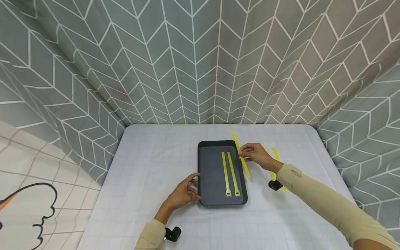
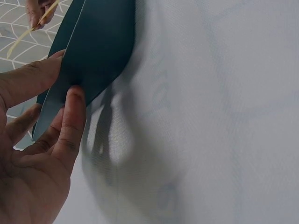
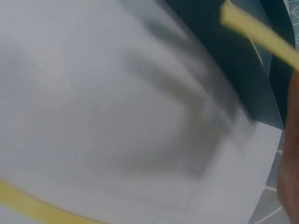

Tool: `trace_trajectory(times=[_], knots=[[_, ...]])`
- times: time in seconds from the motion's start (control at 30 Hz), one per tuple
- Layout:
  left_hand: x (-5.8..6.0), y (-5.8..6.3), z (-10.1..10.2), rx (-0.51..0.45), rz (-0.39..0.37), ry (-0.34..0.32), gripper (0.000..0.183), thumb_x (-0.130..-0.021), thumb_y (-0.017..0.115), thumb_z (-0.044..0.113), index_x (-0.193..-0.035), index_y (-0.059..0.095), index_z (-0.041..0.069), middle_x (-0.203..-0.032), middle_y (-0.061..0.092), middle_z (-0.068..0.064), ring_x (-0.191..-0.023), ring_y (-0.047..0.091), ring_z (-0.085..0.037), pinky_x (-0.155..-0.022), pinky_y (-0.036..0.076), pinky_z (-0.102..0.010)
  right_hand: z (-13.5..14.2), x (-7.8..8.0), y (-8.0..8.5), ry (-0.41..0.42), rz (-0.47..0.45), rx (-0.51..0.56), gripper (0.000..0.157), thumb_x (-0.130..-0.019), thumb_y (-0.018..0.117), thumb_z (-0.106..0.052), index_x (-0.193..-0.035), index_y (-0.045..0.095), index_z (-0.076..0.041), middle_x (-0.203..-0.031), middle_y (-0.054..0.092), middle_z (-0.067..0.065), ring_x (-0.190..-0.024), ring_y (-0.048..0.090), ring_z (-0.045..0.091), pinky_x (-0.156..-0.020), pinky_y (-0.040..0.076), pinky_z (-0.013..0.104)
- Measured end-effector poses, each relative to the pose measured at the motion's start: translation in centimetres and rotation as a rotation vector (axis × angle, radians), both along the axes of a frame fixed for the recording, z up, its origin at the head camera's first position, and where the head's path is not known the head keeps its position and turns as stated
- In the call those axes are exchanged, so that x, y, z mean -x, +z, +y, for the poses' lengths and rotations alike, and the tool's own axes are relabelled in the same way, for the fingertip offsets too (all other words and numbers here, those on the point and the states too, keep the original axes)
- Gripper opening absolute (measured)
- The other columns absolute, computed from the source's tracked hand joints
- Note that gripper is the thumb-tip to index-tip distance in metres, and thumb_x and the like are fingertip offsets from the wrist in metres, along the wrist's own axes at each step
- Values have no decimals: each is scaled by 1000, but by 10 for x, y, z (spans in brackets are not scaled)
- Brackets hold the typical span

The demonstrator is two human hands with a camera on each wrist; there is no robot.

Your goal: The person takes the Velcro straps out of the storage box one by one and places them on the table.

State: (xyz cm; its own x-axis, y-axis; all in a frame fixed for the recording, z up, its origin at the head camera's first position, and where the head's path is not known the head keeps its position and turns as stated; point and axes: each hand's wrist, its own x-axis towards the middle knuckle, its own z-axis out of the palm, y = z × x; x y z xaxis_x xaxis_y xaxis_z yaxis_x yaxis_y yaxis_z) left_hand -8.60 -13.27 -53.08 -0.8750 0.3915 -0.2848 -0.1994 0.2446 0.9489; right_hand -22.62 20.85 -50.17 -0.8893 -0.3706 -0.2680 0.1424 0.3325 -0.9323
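Note:
A dark grey rectangular tray lies on the table, with two yellow cable ties side by side in its right half, their slotted heads toward me. My left hand holds the tray's left side near its front corner; the left wrist view shows fingers against the outer wall. Between thumb and fingers, my right hand pinches another yellow cable tie near its middle, over the tray's right edge. That cable tie slants past the tray wall in the right wrist view.
More yellow cable ties lie on the table right of the tray, partly hidden by the right forearm. A white cloth covers the table. Patterned grey curtains hang behind and at the sides. Black wrist cameras are on both wrists.

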Motion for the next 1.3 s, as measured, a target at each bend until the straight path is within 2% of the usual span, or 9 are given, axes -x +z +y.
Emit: trace_trajectory(times=[0.1,0.2,0.33,0.47,0.63,0.8,0.93,1.13,1.3], knots=[[1,0,0,-6,-4,-2,88,-80,75,-12,-155,33,8,-126,45,-22,-91,61,-21,-71,53,-24,1,-1,1,-46,-16,-34,32,-95,69,-10,-116,61,12,-105,72,20,-88,71,13,-87,59,43],[1,0,0,-5,-3,-6,88,-81,75,-12,-155,32,8,-126,45,-22,-90,61,-21,-71,53,-24,4,-3,3,-83,-48,-75,33,-95,69,-11,-117,60,12,-102,73,13,-86,67,7,-88,58,46],[1,-1,1,0,-1,-5,88,-80,75,-13,-155,33,9,-126,46,-22,-90,60,-20,-70,52,-23,13,-4,-1,-107,-104,-116,33,-96,68,-11,-117,61,12,-97,71,5,-82,64,8,-83,59,36],[1,-1,1,1,2,-3,88,-80,75,-13,-154,33,8,-126,46,-23,-89,61,-20,-70,52,-23,22,-7,-7,-123,-131,-138,34,-96,67,-10,-120,60,15,-96,73,4,-78,64,7,-76,59,28],[1,0,0,5,2,2,88,-80,75,-13,-154,33,8,-126,46,-23,-90,61,-21,-71,53,-23,28,-12,-9,-175,-159,-157,35,-96,66,-8,-120,59,16,-95,73,3,-75,65,4,-74,59,26],[2,0,0,8,5,1,88,-80,76,-12,-154,33,7,-126,46,-23,-92,63,-23,-72,54,-23,35,-17,-8,-179,-177,-177,35,-96,65,-6,-121,58,19,-92,72,2,-73,63,2,-74,59,26],[2,-1,0,7,9,1,88,-80,76,-12,-154,33,7,-126,46,-24,-92,63,-24,-72,54,-23,40,-19,-9,-171,-187,-195,35,-96,64,-5,-121,58,20,-93,72,5,-72,64,3,-74,59,27],[2,-3,-1,6,11,1,88,-80,75,-13,-155,33,8,-126,47,-23,-91,62,-21,-72,54,-23,44,-22,-10,-175,-197,-256,35,-96,63,-2,-122,58,21,-106,71,23,-75,66,6,-73,60,27],[1,-3,0,-4,5,-3,88,-80,75,-13,-155,33,7,-125,46,-24,-90,62,-21,-72,54,-23,49,-23,-12,-205,-224,-337,35,-95,66,-5,-121,61,17,-105,72,22,-73,68,7,-72,59,27]])
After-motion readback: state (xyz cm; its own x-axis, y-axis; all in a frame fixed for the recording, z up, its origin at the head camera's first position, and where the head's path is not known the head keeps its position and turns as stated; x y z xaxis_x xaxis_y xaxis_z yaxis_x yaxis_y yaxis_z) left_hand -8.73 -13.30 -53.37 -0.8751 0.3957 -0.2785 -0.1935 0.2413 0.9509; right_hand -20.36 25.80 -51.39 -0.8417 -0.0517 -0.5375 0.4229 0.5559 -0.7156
